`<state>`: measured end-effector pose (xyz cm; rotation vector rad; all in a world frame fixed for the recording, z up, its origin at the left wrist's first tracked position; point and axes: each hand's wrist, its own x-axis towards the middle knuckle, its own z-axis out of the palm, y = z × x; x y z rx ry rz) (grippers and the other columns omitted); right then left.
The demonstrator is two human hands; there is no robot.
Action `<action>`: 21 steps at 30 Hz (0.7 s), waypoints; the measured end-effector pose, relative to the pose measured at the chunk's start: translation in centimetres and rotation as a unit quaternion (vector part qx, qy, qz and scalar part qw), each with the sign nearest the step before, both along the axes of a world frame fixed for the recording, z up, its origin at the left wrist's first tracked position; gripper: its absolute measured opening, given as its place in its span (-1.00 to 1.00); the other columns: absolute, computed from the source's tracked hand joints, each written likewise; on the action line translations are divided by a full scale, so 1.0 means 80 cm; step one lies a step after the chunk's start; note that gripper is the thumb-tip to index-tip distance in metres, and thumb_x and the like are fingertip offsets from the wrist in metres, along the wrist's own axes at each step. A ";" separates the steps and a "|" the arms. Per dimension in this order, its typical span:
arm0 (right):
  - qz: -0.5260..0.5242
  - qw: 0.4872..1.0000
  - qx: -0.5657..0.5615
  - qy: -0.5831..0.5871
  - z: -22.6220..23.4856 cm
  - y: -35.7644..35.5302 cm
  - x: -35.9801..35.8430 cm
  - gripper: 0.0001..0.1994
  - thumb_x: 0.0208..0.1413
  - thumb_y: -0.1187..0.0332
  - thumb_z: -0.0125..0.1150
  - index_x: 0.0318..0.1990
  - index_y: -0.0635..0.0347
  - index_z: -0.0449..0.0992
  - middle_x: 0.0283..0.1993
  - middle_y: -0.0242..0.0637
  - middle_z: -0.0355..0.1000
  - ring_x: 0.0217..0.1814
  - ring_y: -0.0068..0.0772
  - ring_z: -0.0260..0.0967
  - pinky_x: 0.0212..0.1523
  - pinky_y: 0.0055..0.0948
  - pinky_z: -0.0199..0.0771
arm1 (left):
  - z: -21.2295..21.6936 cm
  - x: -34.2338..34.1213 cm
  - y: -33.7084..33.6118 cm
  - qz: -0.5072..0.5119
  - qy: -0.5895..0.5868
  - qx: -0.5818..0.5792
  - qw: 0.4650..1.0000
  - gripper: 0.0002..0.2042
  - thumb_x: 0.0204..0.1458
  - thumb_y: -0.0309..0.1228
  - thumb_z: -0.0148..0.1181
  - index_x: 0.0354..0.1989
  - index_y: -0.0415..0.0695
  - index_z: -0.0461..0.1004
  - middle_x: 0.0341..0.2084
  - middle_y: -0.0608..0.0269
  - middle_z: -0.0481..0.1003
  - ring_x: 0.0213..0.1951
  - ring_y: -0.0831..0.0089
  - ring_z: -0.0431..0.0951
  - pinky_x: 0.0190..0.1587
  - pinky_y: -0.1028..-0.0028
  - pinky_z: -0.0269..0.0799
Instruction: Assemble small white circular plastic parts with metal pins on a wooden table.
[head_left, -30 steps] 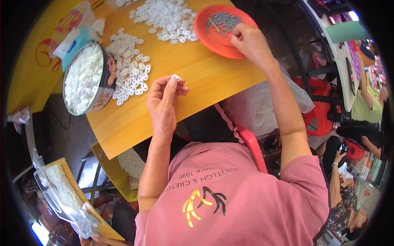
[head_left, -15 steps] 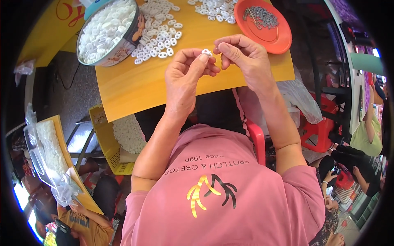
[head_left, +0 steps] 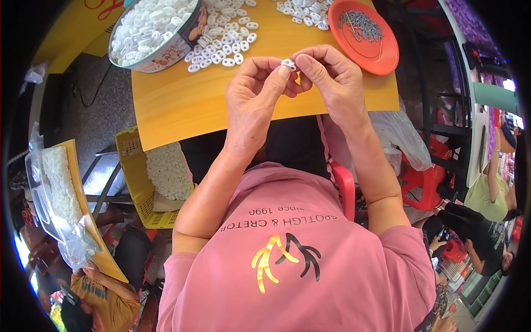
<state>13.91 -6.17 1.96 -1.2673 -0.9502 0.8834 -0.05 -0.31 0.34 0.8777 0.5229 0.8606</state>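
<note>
My left hand (head_left: 255,95) is closed, with thumb and fingers pinching a small white plastic piece with two holes (head_left: 287,64). Fingertips of my right hand (head_left: 335,74) meet that piece from the right, thumb and index finger pressed together. Whatever lies between the right fingertips is too small to make out. Both hands are above the front part of the yellow table (head_left: 188,110). Beyond them are many similar loose white pieces (head_left: 228,48) and an orange plate (head_left: 381,62) with a heap of small grey metal parts (head_left: 362,26).
A round tin (head_left: 166,58) full of white pieces stands at the table's left. Below is a yellow crate (head_left: 133,182) with more. Another person (head_left: 105,296) sits at a side table lower left. Clear plastic bags (head_left: 406,138) and a red stool (head_left: 423,182) are at right.
My right hand has moved left, closing the gap to the white piece in my left hand. The whole view has shifted slightly.
</note>
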 end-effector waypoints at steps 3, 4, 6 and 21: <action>-0.013 1.000 0.004 -0.022 0.003 -0.001 -0.003 -0.83 0.22 0.37 0.21 -0.21 0.35 0.53 -0.41 -0.41 0.48 -0.43 -0.70 0.35 -0.40 -0.68 0.39 | 0.001 0.000 0.000 0.002 0.002 0.007 1.000 -0.86 0.20 -0.47 0.13 -0.18 -0.29 0.40 -0.41 0.17 0.53 -0.37 0.50 0.55 -0.24 0.53 0.50; -0.018 1.000 0.005 -0.024 0.003 -0.001 -0.003 -0.83 0.22 0.37 0.21 -0.21 0.35 0.53 -0.41 -0.41 0.48 -0.44 -0.70 0.35 -0.40 -0.69 0.39 | 0.001 0.000 0.000 0.003 0.002 0.007 1.000 -0.86 0.20 -0.47 0.13 -0.19 -0.30 0.40 -0.40 0.18 0.53 -0.36 0.50 0.55 -0.24 0.53 0.49; -0.016 1.000 0.008 -0.024 0.002 -0.001 -0.002 -0.83 0.22 0.37 0.21 -0.21 0.35 0.52 -0.42 -0.41 0.48 -0.44 -0.71 0.35 -0.40 -0.69 0.39 | 0.000 0.001 0.000 0.002 0.002 0.005 1.000 -0.86 0.20 -0.47 0.13 -0.19 -0.30 0.41 -0.40 0.18 0.53 -0.36 0.50 0.55 -0.24 0.53 0.49; -0.025 0.999 0.012 -0.026 0.000 0.000 -0.004 -0.83 0.23 0.37 0.20 -0.21 0.34 0.51 -0.42 -0.41 0.47 -0.45 -0.71 0.35 -0.41 -0.68 0.39 | 0.000 0.001 0.000 0.009 0.018 0.022 1.000 -0.86 0.19 -0.47 0.14 -0.19 -0.31 0.42 -0.37 0.20 0.52 -0.36 0.55 0.52 -0.25 0.55 0.48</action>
